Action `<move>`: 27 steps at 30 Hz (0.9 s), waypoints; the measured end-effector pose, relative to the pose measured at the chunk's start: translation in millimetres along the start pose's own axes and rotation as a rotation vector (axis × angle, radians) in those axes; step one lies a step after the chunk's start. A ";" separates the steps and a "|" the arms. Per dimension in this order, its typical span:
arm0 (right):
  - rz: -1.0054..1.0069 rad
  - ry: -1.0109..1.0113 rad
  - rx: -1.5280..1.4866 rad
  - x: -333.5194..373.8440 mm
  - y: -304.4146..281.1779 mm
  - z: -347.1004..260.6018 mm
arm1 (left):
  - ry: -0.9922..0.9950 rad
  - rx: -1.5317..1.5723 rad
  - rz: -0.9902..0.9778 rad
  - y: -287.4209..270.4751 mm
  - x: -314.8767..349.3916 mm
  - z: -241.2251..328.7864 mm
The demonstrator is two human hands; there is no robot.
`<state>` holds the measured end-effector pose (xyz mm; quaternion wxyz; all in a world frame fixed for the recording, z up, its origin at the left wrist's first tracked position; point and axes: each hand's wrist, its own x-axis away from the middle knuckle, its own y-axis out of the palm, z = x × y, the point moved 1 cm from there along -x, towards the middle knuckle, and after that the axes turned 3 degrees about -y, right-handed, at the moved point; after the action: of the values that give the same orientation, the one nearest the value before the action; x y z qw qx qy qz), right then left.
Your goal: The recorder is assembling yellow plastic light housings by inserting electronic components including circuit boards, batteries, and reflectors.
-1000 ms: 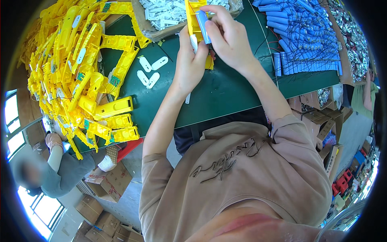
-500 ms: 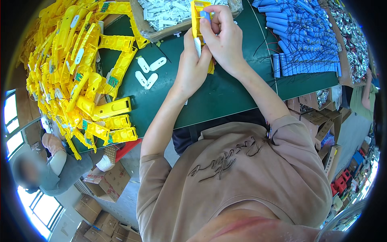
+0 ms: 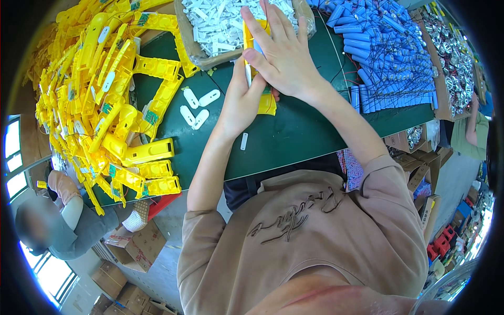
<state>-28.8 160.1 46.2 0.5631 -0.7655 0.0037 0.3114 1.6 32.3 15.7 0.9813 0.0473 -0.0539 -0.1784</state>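
Observation:
A yellow plastic housing point(image 3: 267, 106) is held upright over the green table, with my left hand point(image 3: 240, 104) wrapped round its lower part. Across its upper part lies my right hand point(image 3: 289, 60), fingers spread and the palm hiding much of it. Part of a blue cylindrical battery point(image 3: 258, 46) shows in the housing beside my right thumb. A white oval plate point(image 3: 248, 72) sits by my left thumb. Left of my hands, several loose white oval plates point(image 3: 209, 97) rest on the table, and a small white strip point(image 3: 244, 141) lies near my left wrist.
Yellow housings point(image 3: 113, 113), some with green circuit boards, are heaped on the left. A box point(image 3: 202, 63) of small white parts stands at the back. Wired blue batteries point(image 3: 386, 79) are stacked right, beside a box of shiny metal parts point(image 3: 455, 79). Another person point(image 3: 68, 226) is at lower left.
My right hand has gone from pinching at the blue battery to lying with spread fingers over the housing. The small white strip, mostly covered before, now shows fully.

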 end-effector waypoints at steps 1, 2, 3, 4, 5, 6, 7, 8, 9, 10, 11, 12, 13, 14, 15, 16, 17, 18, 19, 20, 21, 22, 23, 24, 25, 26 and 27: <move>-0.032 -0.019 -0.195 -5.4 -10.1 2.8 | -0.049 0.148 -0.016 -3.1 0.7 2.9; -0.065 -0.038 -0.390 -9.3 -15.7 4.6 | -0.099 0.296 -0.033 -6.1 1.9 5.9; -0.063 -0.041 -0.386 -11.7 -16.3 5.3 | -0.094 0.297 -0.034 -9.0 4.0 10.1; -0.122 -0.119 -0.278 -12.2 -18.1 7.0 | -0.082 0.310 -0.025 -8.3 6.7 15.2; -0.181 -0.196 -0.170 -13.0 -18.6 8.1 | -0.072 0.323 -0.015 -7.9 7.2 17.7; -0.185 -0.202 -0.095 -15.9 -14.4 8.0 | -0.042 0.311 0.041 -5.9 5.4 15.8; -0.191 -0.207 -0.093 -20.8 -11.9 7.7 | -0.041 0.318 0.044 -8.5 4.4 14.4; -0.217 -0.214 -0.213 -26.0 -9.8 7.9 | -0.049 0.322 0.063 -13.2 2.1 13.1; -0.243 -0.219 -0.333 -29.5 -9.9 8.1 | -0.057 0.324 0.081 -15.8 1.0 11.8; -0.243 -0.222 -0.332 -34.7 -12.1 9.5 | -0.018 0.355 0.113 -14.6 3.0 11.4; -0.164 -0.237 -0.448 -40.6 -19.2 12.7 | -0.014 0.355 0.109 -14.5 3.5 13.8; -0.083 -0.252 -0.564 -47.7 -28.7 16.8 | 0.002 0.362 0.155 -15.3 3.4 17.8; -0.077 -0.164 -0.497 -60.9 -39.7 25.6 | 0.013 0.370 0.217 -17.4 7.0 19.4; 0.053 -0.137 -0.411 -69.9 -46.4 32.0 | -0.012 0.390 0.254 -20.7 6.7 16.6; 0.074 -0.186 -0.301 -81.8 -34.2 55.8 | -0.010 0.394 0.251 -19.6 4.2 16.6; -0.019 -0.185 -0.212 -86.8 -13.1 79.0 | -0.025 0.414 0.260 -19.6 2.2 16.3; -0.020 -0.189 -0.208 -89.9 -1.8 85.5 | -0.039 0.432 0.273 -21.2 -0.1 15.5; -0.127 -0.234 -0.109 -91.8 9.4 87.0 | -0.037 0.433 0.278 -22.3 0.5 14.6; -0.231 -0.276 -0.007 -94.0 19.1 88.7 | -0.022 0.433 0.277 -21.8 1.5 15.0; -0.230 -0.276 -0.004 -97.7 28.9 93.4 | -0.007 0.434 0.272 -20.5 1.0 15.2; -0.144 -0.273 0.028 -102.4 38.0 97.4 | -0.004 0.435 0.269 -20.2 -0.6 15.9; -0.060 -0.272 0.056 -104.9 42.1 95.3 | -0.008 0.418 0.274 -20.4 -0.7 16.5; -0.061 -0.272 0.056 -104.6 44.8 94.3 | -0.012 0.400 0.278 -20.5 -0.9 16.8; 0.018 -0.320 0.087 -104.1 46.0 93.4 | -0.011 0.401 0.278 -20.5 -0.8 16.0; 0.099 -0.369 0.113 -104.6 46.4 90.5 | -0.018 0.394 0.262 -21.0 0.0 14.0; 0.100 -0.372 0.110 -105.4 46.5 88.9 | -0.024 0.386 0.245 -21.5 0.5 12.1; 0.057 -0.365 0.157 -106.4 46.5 87.8 | -0.022 0.385 0.248 -22.1 0.0 10.2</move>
<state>-172.6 182.3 42.3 0.6034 -0.6496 -0.0524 0.4595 -7.3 10.9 23.3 0.9679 0.2248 -0.1032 -0.0436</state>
